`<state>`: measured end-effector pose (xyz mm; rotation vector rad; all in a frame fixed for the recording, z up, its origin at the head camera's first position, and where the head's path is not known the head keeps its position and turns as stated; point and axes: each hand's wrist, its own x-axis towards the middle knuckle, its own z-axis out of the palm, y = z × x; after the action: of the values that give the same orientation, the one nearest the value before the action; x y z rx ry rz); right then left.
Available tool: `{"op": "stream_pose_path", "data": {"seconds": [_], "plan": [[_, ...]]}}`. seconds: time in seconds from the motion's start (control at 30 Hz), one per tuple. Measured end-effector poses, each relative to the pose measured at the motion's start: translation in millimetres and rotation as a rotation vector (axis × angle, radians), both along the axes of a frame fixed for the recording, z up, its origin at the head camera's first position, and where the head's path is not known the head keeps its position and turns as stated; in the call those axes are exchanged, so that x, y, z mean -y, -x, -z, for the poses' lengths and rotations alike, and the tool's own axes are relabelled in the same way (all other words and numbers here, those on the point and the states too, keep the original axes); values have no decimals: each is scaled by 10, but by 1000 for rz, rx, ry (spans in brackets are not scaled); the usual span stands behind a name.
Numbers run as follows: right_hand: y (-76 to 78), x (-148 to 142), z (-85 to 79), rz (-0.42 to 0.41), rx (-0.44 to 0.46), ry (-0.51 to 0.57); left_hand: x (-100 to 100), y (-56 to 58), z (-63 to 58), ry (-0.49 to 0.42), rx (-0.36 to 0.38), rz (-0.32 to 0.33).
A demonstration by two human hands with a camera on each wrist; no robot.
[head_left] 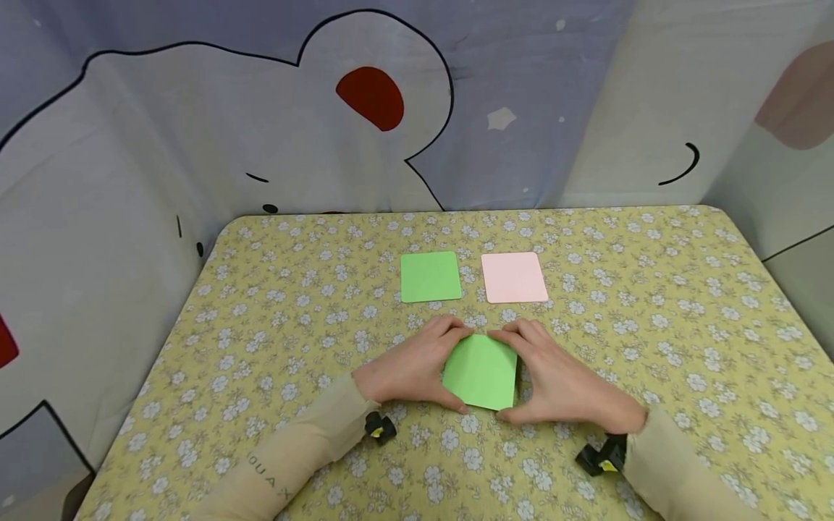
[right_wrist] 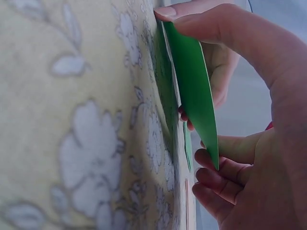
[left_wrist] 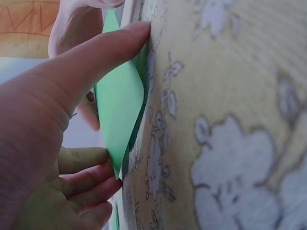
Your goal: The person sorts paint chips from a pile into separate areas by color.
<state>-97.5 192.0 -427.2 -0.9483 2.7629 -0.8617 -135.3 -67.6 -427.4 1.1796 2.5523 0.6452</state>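
Note:
Between both hands is a green square card (head_left: pixel 481 373), slightly bowed and raised a little off the cloth. My left hand (head_left: pixel 420 365) holds its left side, with the thumb (left_wrist: pixel 103 52) at the near edge and the fingertips at the far corner. On the opposite side, my right hand (head_left: pixel 554 373) grips the card the same way. The right wrist view shows the green card (right_wrist: pixel 194 84) tilted, its corner against the right fingers. Farther back, another green square card (head_left: pixel 430 276) lies flat, with a pink square card (head_left: pixel 515 278) to its right.
A yellow cloth with white flowers (head_left: pixel 313 289) covers the table. Behind and at the sides hangs a printed curtain (head_left: pixel 521 108) in pale grey and lilac. Black wrist straps (head_left: pixel 380 427) show at the sleeves.

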Motion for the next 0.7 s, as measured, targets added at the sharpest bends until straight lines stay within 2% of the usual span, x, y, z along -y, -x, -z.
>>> {"op": "stream_pose_path", "data": {"seconds": [0.7], "plan": [[185, 119, -40, 14, -42, -3, 143, 92, -53, -55, -39, -96]]}}
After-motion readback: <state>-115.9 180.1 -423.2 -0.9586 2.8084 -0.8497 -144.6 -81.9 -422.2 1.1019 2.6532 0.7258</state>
